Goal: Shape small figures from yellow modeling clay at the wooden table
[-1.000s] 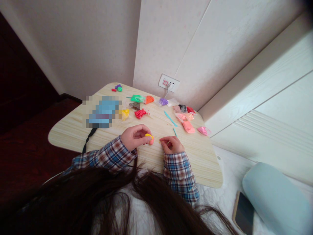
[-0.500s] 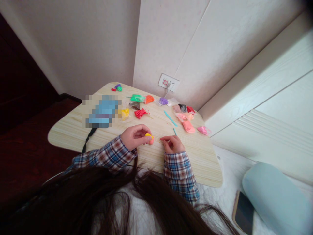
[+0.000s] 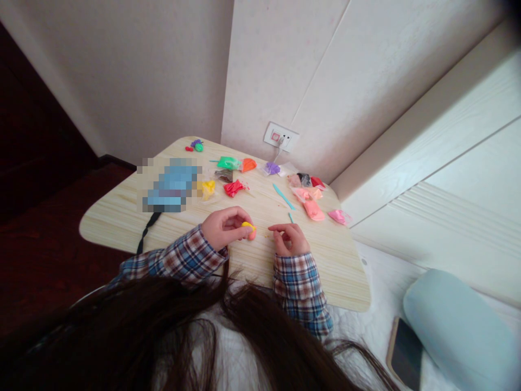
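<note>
Between the thumb and fingers of my left hand point(image 3: 228, 227) is a small lump of modelling clay point(image 3: 251, 235), yellow on top and salmon pink below. It is held just above the tabletop point(image 3: 248, 266). My right hand point(image 3: 290, 240) is a short way to the right, its index finger stretched out and apart from the thumb, with nothing visible in it. Tiny yellowish crumbs point(image 3: 267, 235) lie by its fingertips. Beyond this hand are a short teal stick point(image 3: 290, 218) and a longer teal clay tool point(image 3: 284, 196).
Bags of red clay point(image 3: 234, 188), yellow clay point(image 3: 208, 189), green clay point(image 3: 228, 163) and salmon clay point(image 3: 313, 210) lie across the table. Small clay shapes point(image 3: 198, 146) sit at the far left corner. A blurred blue item point(image 3: 173, 184) lies left. A phone point(image 3: 405, 353) rests off the table.
My right hand has shifted slightly right, and its index finger has lifted away from the thumb. The left hand and the clay lump stay where they were.
</note>
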`<action>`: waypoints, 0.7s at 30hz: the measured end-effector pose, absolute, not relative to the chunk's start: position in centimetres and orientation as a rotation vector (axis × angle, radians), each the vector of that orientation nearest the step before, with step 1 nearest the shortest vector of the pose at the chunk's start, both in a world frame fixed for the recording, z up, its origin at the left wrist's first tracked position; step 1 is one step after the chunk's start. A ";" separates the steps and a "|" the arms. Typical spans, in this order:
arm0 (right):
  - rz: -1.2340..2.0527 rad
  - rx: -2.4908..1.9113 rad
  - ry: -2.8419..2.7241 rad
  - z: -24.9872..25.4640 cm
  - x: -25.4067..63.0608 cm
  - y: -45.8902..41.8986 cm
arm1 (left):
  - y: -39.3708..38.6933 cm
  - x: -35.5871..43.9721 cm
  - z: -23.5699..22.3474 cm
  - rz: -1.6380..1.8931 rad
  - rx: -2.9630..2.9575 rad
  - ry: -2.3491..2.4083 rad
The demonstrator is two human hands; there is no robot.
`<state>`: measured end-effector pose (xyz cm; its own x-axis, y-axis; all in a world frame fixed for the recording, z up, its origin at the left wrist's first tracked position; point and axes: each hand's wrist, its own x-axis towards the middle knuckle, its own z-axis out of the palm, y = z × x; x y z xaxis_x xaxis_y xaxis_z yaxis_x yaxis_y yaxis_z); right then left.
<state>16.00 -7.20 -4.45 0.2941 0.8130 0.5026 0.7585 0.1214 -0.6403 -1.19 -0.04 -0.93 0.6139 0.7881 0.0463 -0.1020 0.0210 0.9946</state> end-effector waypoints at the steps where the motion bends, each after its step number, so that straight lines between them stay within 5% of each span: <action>1: 0.050 -1.580 -1.483 -4.2 15.9 -7.2 | -0.1 -1.2 -0.9 0.767 1.380 0.634; 21: 0.115 -1.266 -1.640 -2.3 14.2 -7.6 | -0.4 -1.6 -1.4 0.675 1.448 0.586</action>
